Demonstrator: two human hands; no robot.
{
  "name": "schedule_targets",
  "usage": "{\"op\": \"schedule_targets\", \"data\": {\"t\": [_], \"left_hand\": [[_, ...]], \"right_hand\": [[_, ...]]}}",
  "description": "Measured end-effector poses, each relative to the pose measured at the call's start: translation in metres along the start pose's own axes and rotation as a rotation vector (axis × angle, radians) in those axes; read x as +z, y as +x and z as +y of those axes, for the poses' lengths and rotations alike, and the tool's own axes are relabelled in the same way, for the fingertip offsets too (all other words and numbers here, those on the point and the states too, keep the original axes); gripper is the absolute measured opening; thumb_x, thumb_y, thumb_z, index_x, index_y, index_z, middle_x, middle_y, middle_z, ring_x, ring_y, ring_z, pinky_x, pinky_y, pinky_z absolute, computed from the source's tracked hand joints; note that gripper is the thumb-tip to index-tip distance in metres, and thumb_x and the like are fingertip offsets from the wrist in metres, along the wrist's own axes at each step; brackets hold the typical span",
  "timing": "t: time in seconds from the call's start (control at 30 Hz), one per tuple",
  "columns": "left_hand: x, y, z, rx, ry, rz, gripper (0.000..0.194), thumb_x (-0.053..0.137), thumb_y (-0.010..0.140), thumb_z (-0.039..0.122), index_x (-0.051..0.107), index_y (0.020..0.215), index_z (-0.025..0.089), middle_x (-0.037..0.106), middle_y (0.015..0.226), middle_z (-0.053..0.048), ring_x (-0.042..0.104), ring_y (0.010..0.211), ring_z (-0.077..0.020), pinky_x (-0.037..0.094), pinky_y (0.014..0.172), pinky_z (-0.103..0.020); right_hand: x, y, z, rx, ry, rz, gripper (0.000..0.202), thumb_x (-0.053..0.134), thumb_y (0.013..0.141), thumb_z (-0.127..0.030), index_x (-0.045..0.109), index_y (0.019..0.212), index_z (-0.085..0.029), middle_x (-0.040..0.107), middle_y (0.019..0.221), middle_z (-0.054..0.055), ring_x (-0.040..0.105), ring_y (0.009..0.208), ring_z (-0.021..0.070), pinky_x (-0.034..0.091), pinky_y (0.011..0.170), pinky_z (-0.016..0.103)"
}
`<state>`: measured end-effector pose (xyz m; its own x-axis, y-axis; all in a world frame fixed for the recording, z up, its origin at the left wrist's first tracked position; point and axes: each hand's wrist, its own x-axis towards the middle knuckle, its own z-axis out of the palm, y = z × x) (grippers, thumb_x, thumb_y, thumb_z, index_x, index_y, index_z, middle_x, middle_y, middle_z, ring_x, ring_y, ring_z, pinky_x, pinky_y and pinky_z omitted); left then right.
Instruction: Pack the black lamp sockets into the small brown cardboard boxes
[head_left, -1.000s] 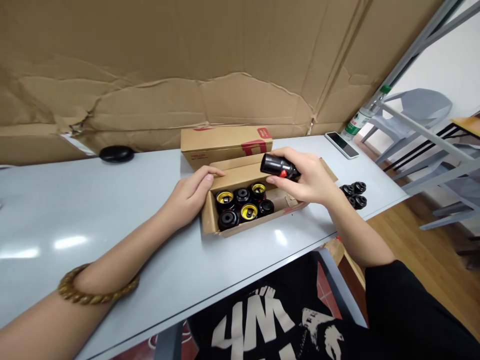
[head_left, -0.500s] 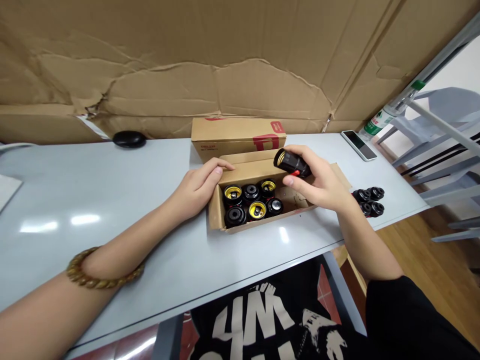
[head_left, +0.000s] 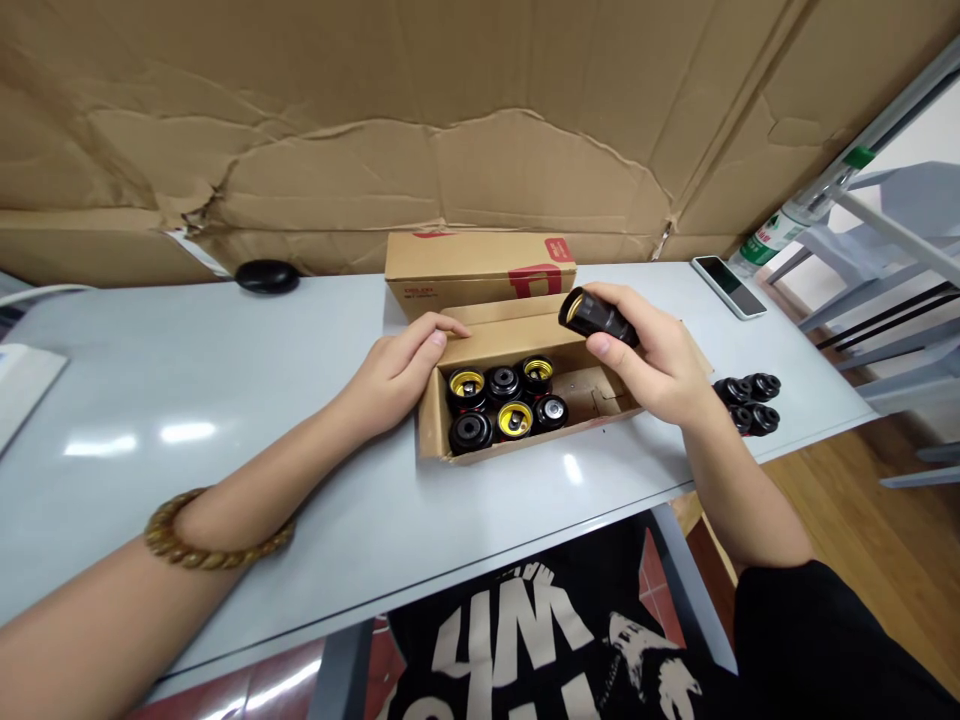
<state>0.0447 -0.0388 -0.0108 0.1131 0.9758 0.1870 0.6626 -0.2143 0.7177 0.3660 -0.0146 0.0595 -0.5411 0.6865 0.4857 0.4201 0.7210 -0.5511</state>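
Note:
My right hand (head_left: pixel 660 355) holds a black lamp socket (head_left: pixel 596 316) above the right part of an open cardboard box (head_left: pixel 433 425). The socket is tilted, and its gold-threaded mouth faces left. Thumb and fingers are closed around its body. My left hand (head_left: pixel 401 370) grips the box's left end, with the index finger stretched over the raised rear flap. Inside the box, several similar black sockets stand upright in two rows on the left. Some show gold-threaded mouths, such as one socket (head_left: pixel 515 421) in the front row; others show black ends.
Several black sockets (head_left: pixel 750 400) stand grouped at the table's right. Behind the open box is another carton (head_left: pixel 472 265) with red print. A phone (head_left: pixel 727 287) and a plastic bottle (head_left: pixel 784 225) sit at the back right; a black oval object (head_left: pixel 267 276) lies back left.
My right hand has turned the lamp socket slightly, so the red part on it no longer shows. The view has shifted a little; my left hand stays on the box.

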Motion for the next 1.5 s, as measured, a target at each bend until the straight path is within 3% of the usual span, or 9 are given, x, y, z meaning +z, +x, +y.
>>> {"op": "schedule_targets", "data": {"t": [0.23,0.43,0.67,0.83,1.03,1.1,1.3,1.4,1.5], "left_hand": [[0.003,0.0,-0.006,0.015,0.011,0.027,0.049,0.037,0.112,0.056,0.072,0.123,0.024,0.077,0.117,-0.006,0.068,0.109,-0.0299,0.052,0.086,-0.037],[0.002,0.0,-0.005,0.025,0.016,0.029,0.049,0.037,0.112,0.056,0.072,0.123,0.024,0.078,0.118,-0.007,0.069,0.107,-0.0293,0.052,0.088,-0.037],[0.0,0.001,0.003,0.017,0.029,0.012,0.05,0.036,0.11,0.055,0.071,0.122,0.022,0.078,0.116,-0.008,0.069,0.106,-0.0302,0.053,0.089,-0.039],[0.0,0.001,0.002,0.017,0.029,0.013,0.05,0.036,0.11,0.056,0.071,0.122,0.023,0.078,0.116,-0.008,0.069,0.108,-0.0307,0.053,0.088,-0.039],[0.001,0.0,-0.002,0.02,0.021,0.022,0.05,0.036,0.111,0.056,0.072,0.123,0.024,0.078,0.118,-0.007,0.069,0.108,-0.0298,0.053,0.09,-0.038],[0.001,0.001,-0.002,0.019,0.027,0.026,0.05,0.036,0.111,0.057,0.072,0.123,0.024,0.078,0.117,-0.006,0.069,0.107,-0.0298,0.053,0.09,-0.038],[0.002,0.0,-0.004,0.016,0.023,0.025,0.05,0.037,0.111,0.057,0.072,0.123,0.024,0.078,0.116,-0.006,0.069,0.105,-0.0294,0.053,0.091,-0.038],[0.003,0.0,-0.006,0.028,0.008,0.033,0.05,0.037,0.112,0.058,0.072,0.124,0.025,0.077,0.117,-0.006,0.069,0.106,-0.0291,0.053,0.091,-0.038],[0.002,0.0,-0.004,0.022,0.012,0.023,0.05,0.036,0.111,0.058,0.072,0.124,0.025,0.077,0.117,-0.007,0.069,0.106,-0.0296,0.053,0.091,-0.039]], "right_hand": [[0.004,0.0,0.003,-0.078,0.018,0.055,0.051,0.071,0.102,-0.056,0.068,0.139,-0.02,0.079,0.13,0.012,0.077,0.109,0.0279,0.063,0.1,0.043],[0.006,-0.001,0.004,-0.124,0.018,0.105,0.04,0.075,0.1,-0.049,0.073,0.128,-0.021,0.082,0.111,0.008,0.077,0.09,0.0232,0.064,0.087,0.038],[0.003,-0.001,0.002,-0.054,0.015,0.059,0.049,0.066,0.104,-0.057,0.07,0.137,-0.021,0.081,0.126,0.011,0.077,0.104,0.0264,0.063,0.097,0.043],[0.001,0.0,0.001,-0.084,0.052,0.006,0.04,0.062,0.109,-0.05,0.071,0.135,-0.022,0.081,0.126,0.01,0.076,0.113,0.0264,0.06,0.104,0.044],[0.004,-0.003,0.009,0.016,0.145,-0.102,0.056,0.068,0.104,-0.056,0.052,0.15,-0.027,0.069,0.143,0.012,0.069,0.128,0.0309,0.058,0.108,0.048],[0.004,-0.003,0.01,0.033,0.159,-0.109,0.054,0.068,0.104,-0.052,0.051,0.149,-0.028,0.068,0.142,0.012,0.069,0.127,0.0308,0.058,0.106,0.049],[-0.012,-0.002,0.007,-0.023,0.102,-0.055,0.041,0.08,0.096,-0.043,0.064,0.13,-0.027,0.072,0.131,0.009,0.069,0.125,0.0309,0.057,0.109,0.048],[-0.023,-0.005,0.007,0.048,0.112,-0.096,0.053,0.086,0.092,-0.046,0.062,0.137,-0.028,0.073,0.127,0.007,0.073,0.113,0.0282,0.061,0.095,0.043],[-0.03,-0.007,0.007,0.089,0.012,-0.204,0.04,0.084,0.094,-0.043,0.07,0.127,-0.026,0.077,0.115,0.005,0.075,0.099,0.0252,0.061,0.087,0.041]]}}
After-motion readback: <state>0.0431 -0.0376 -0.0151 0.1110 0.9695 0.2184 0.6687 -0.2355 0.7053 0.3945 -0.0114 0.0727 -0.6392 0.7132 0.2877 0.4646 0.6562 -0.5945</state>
